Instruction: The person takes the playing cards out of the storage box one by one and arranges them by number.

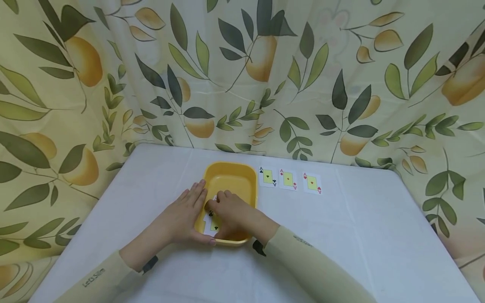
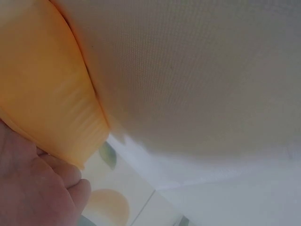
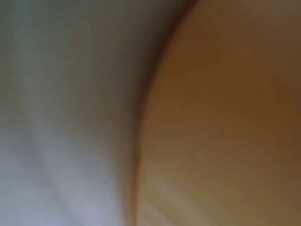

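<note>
Apparently, the laying-out is only partly done: at two o'clock from the yellow tray (image 1: 231, 169), three aces (image 1: 288, 179) are already laid face up on the worktop (image 1: 322, 235). Inside the tray, toward seven o'clock, cards (image 1: 214, 225) are left, their number hidden. The rim is touched by the left hand (image 1: 185, 216), fingers extended; whether anything is pinched by the bent right hand (image 1: 235, 212) cannot be told.

a cream curtain (image 1: 242, 101) hangs behind the white table (image 1: 363, 235) and along both its sides, printed with orange fruit (image 1: 85, 61) and leaves (image 1: 178, 27) in dark and light green. a faint pinkish outline (image 1: 333, 19) shows high on it, right of centre. the table has faint creases on the right; in the right wrist view it is blurred.
</note>
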Demonstrator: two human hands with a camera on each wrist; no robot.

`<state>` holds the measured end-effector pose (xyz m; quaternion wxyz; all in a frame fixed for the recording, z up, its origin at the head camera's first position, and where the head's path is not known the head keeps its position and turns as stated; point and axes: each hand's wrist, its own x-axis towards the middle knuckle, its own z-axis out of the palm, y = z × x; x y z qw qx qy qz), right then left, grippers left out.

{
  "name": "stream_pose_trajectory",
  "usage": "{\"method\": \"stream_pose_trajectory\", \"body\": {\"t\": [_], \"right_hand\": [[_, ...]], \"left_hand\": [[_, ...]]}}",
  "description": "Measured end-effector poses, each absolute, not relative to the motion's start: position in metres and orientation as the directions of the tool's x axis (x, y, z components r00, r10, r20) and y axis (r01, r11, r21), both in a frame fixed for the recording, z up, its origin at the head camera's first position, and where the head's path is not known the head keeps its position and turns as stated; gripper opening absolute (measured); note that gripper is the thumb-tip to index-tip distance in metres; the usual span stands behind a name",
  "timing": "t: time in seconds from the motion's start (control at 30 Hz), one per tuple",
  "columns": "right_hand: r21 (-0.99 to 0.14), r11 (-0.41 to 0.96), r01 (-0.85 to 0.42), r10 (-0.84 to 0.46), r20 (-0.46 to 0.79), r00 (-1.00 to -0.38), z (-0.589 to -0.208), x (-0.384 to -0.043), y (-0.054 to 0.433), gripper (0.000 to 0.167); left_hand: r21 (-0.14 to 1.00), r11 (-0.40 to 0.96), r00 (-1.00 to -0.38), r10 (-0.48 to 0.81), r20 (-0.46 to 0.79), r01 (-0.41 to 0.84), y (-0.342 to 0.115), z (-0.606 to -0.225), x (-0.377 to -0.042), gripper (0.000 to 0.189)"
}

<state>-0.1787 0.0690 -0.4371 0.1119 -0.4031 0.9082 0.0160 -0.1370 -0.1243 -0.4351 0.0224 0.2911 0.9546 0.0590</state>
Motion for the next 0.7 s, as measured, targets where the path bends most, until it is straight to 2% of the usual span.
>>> {"method": "stream_pose_trajectory", "body": {"t": [0.2,0.47,0.7], "right_hand": [[-0.154,0.706,-0.692,-0.704,-0.260,-0.661,-0.439,-0.184,0.068,0.088],[-0.157,0.725,-0.671,-0.686,-0.250,-0.683,-0.438,-0.187,0.072,0.085],[-0.203,0.754,-0.624,-0.656,-0.278,-0.702,-0.432,-0.190,0.079,0.077]], "left_hand": [[0.148,0.811,-0.820,0.572,0.003,0.567,-0.123,-0.434,-0.137,0.139],[0.135,0.824,-0.830,0.557,-0.018,0.550,-0.125,-0.436,-0.136,0.142],[0.139,0.827,-0.834,0.552,-0.022,0.544,-0.123,-0.435,-0.137,0.143]]}}
